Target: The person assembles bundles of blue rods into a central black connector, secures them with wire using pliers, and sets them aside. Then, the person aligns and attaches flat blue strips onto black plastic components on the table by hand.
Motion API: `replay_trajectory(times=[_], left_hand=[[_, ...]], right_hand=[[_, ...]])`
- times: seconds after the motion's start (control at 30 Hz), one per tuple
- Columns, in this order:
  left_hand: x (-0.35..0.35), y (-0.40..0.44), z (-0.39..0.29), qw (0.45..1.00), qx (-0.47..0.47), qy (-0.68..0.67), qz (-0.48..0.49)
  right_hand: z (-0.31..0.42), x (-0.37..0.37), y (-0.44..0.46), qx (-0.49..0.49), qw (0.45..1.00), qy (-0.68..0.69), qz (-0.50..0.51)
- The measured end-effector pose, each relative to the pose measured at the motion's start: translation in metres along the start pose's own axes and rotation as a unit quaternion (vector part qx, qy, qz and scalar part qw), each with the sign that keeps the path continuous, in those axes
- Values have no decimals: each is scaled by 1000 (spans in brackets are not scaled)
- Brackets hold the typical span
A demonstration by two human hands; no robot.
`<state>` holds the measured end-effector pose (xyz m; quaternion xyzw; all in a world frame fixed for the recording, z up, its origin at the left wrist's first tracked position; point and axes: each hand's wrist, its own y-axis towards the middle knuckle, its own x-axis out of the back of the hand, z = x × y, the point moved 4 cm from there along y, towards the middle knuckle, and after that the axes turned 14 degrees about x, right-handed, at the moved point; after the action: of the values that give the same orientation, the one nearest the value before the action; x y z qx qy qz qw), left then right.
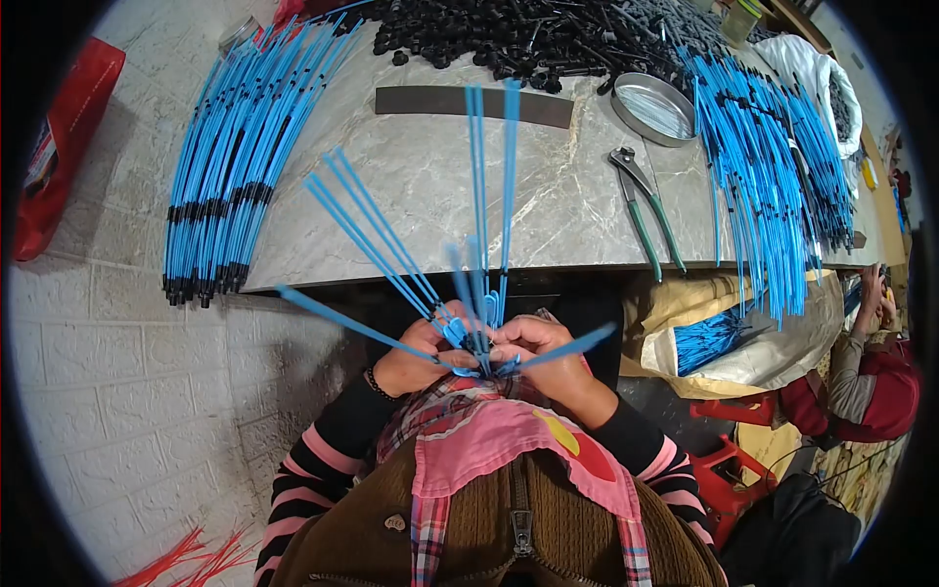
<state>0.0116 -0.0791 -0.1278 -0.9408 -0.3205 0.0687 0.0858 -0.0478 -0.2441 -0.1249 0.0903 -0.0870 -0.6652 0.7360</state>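
Left hand (415, 362) and right hand (548, 360) pinch blue rods (508, 176) by converging ends, off the near edge of the table (577, 215); I infer room for fanning.

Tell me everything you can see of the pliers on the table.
The pliers have a dark, metal-looking head and two long green handles that stand spread apart. They lie flat on the grey, marble-patterned table, head pointing away from the person, below the round tin in the picture. The handle ends reach the front edge. Only the table appears to touch them.
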Motion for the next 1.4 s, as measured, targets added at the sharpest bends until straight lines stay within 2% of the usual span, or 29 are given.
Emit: replay_trajectory(times=[0.03, 0.2, 0.3, 0.47, 0.6, 0.73, 0.83, 1.0, 1.1, 1.13, 1.23, 1.4], left_hand=[[-1, 0, 0, 1000, 0, 9, 3], [-9, 3, 18, 999, 18, -27, -13], [-18, 2, 15, 997, -24, -27, -67], [-21, -6, 4, 997, 6, -7, -72], [-19, -6, 3, 998, 37, 42, -18], [-20, -4, 9, 1000, 17, -1, 1], [-21, -2, 19, 998, 50, -33, 18], [-22, -1, 12, 999, 23, 25, 7], [-25, 1, 19, 989, 70, -109, 67], [-24, 2, 23, 989, 70, -111, 65], [-17, 0, 33, 996, 1, 92, 17], [-18, -3, 29, 997, 0, 73, -22]], right_hand=[[4, 1, 2, 23, 998, -53, 8], [2, 3, 1, 12, 999, -29, -8], [-1, 5, 2, 66, 994, -75, -39], [10, 4, 5, 39, 993, -98, -60], [19, 1, 9, 74, 985, -152, -31], [7, 0, 5, 47, 996, -72, -23], [13, 2, 8, 40, 999, -6, 14], [16, -3, 8, 72, 997, -8, 34], [19, -3, 8, 93, 994, -34, 33], [19, -4, 8, 92, 995, -33, 35], [18, -5, 5, 96, 994, -42, 19], [6, -9, -5, 107, 993, -18, -38]])
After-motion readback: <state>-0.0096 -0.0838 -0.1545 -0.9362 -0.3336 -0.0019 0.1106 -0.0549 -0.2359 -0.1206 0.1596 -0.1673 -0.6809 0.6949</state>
